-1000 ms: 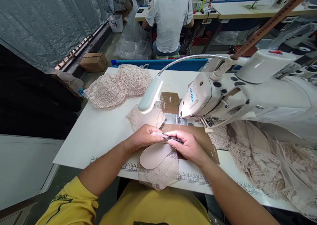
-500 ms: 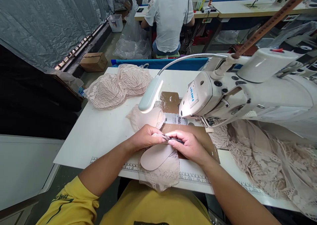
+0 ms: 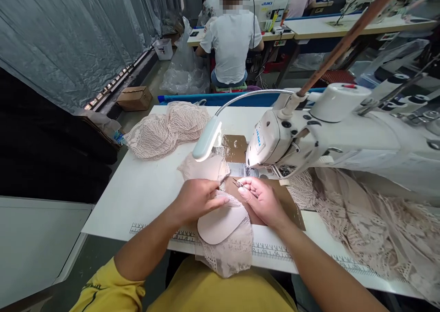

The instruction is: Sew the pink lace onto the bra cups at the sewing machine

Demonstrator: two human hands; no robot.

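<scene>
A pale pink lace bra piece lies in front of me, with one smooth cup (image 3: pixel 222 224) near the table's front edge and another cup (image 3: pixel 202 166) behind my left hand. My left hand (image 3: pixel 194 201) is at the lace between the cups, its thumb along the near cup's upper edge and its other fingers partly hidden behind the cloth. To the right, my right hand (image 3: pixel 261 199) closes around small dark thread snips (image 3: pixel 236 183), whose pointed tips face left. The snips' tips are apart from the cloth.
A white sewing machine (image 3: pixel 309 133) stands at the right, with a lit lamp (image 3: pixel 207 139) over the white table (image 3: pixel 137 188). Lace bras (image 3: pixel 167 128) are heaped at the back left, and more lace pieces (image 3: pixel 357 225) lie at the right. A person (image 3: pixel 231 46) sits ahead.
My hands have moved apart; the snips have come away from the lace to the right. My left thumb has spread from its fingers. The camera view has tilted up slightly.
</scene>
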